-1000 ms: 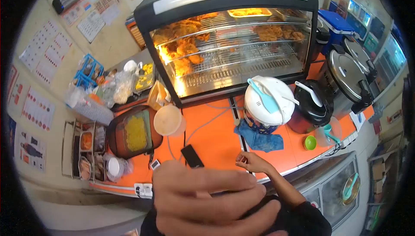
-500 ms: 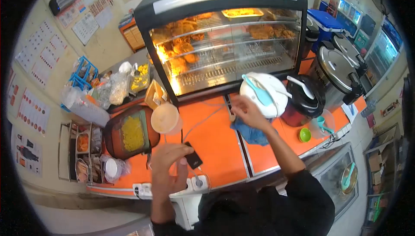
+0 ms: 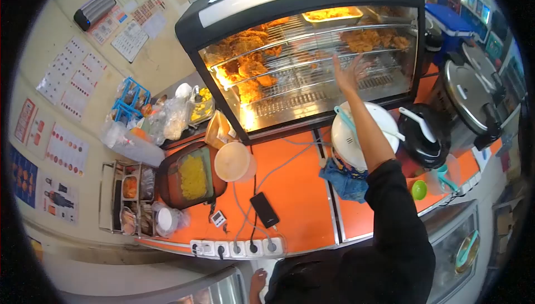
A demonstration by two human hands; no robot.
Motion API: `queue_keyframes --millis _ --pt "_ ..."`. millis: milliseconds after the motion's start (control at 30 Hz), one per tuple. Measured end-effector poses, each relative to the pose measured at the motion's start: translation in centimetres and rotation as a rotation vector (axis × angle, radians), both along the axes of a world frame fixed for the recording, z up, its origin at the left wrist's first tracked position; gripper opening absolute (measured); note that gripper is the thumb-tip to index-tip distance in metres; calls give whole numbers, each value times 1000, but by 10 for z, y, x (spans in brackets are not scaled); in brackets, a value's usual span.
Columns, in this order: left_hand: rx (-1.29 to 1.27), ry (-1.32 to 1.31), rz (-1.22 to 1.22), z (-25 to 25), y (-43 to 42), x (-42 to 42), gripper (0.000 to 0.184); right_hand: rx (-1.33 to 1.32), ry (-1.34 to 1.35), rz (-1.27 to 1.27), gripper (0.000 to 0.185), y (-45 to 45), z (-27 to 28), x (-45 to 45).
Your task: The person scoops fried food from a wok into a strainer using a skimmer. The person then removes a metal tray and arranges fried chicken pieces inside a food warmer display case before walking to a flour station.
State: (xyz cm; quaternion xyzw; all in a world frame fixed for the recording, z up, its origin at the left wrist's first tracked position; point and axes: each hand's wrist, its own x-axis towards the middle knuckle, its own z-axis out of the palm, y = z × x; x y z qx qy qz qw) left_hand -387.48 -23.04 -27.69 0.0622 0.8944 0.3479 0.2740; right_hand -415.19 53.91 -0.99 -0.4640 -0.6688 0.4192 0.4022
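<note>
My right hand (image 3: 350, 74) is raised in front of the glass of the lit display case (image 3: 267, 131), fingers spread, holding nothing. Whether its fingertips touch the glass is unclear. Fried chicken (image 3: 251, 70) lies on the racks at the left inside, with more pieces (image 3: 373, 40) at the upper right. My right forearm passes over the white-lidded pot (image 3: 379, 115), which has a light blue spatula (image 3: 344, 117) on it. My left hand (image 3: 258, 279) hangs low, below the counter edge, partly cut off by my dark clothing; its fingers look curled, but their grip is unclear.
On the orange counter (image 3: 295, 192) are a black phone (image 3: 264, 209), cables, a round tub (image 3: 234, 162) and a container of yellow food (image 3: 193, 177). A power strip (image 3: 237, 248) runs along the front edge. Black (image 3: 423, 137) and steel (image 3: 468, 95) cookers stand right, beside a green cup (image 3: 418, 190).
My right hand has moved up from beside the white-lidded pot to the case's glass, its fingers spreading. My left hand has dropped from above the counter to below its edge.
</note>
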Motion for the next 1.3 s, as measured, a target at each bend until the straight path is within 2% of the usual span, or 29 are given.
queue_keyframes --millis 67,167,267,300,367,400,467,500,533,600,633,667,700,733,800,867,900,933,967,1000,1033,1067,1100,1133,1233,1300 --pt "172 -203 145 -47 -21 8 37 -6 -32 -30 120 10 -3 0" --pt "203 -431 312 -48 -24 19 37 -5 -50 -156 120 61 -11 1" --pt "312 -451 501 -63 -40 27 38 -125 -16 34 124 71 7 40" --pt "302 -401 416 -62 -41 28 38 -91 -61 -8 116 75 1 44" --pt "287 -299 247 -55 -40 16 39 -169 235 52 91 70 -12 71" --pt "235 -317 269 -53 -35 11 38 -207 382 85 80 60 -18 86" --pt "117 -348 305 -52 -33 1 37 -184 664 228 42 -27 -18 116" --pt "72 -346 253 -51 -32 -7 37 -230 701 303 31 -84 -18 135" --pt "29 -340 195 -51 -28 -21 37 -195 525 383 32 -119 -55 152" --pt "24 -339 131 -53 -33 -38 38 -392 441 595 41 -222 -88 181" --pt "62 -346 123 -73 -40 -48 38 -442 281 642 45 -265 -139 196" --pt "107 -350 110 -85 -45 -60 39 -592 329 648 49 -321 -171 215" --pt "99 -360 20 -80 -44 -73 41 -711 247 618 50 -368 -182 237" --pt "86 -374 -70 -76 -43 -88 43 -801 30 620 54 -410 -191 261" --pt "123 -348 -207 -78 -42 -103 46 -788 -74 825 45 -476 -189 298" --pt "151 -344 -304 -83 -45 -109 47 -725 -187 1015 14 -510 -184 319" --pt "132 -384 -363 -83 -40 -114 48 -745 -33 1047 27 -517 -191 330" --pt "113 -422 -422 -81 -40 -122 48 -573 -262 1018 38 -521 -199 335" --pt "53 -474 -527 -85 -43 -133 47 -591 -416 958 35 -518 -190 337" --pt "-10 -533 -621 -102 -51 -137 45 -271 -430 810 32 -522 -198 339" --pt "-72 -589 -718 -119 -55 -143 44 -479 -474 652 29 -524 -200 354" --pt "-114 -575 -775 -140 -63 -153 43 -416 -417 503 26 -534 -210 368" --pt "-154 -571 -820 -158 -75 -157 42 -461 -336 426 24 -548 -211 383" --pt "-195 -564 -865 -160 -86 -152 41 -502 -252 347 23 -563 -214 401" --pt "-458 -450 -1041 -152 -93 -159 37 -759 -237 140 20 -628 -248 464" --pt "-400 -413 -1137 -152 -81 -169 35 -653 -419 35 13 -690 -309 529"
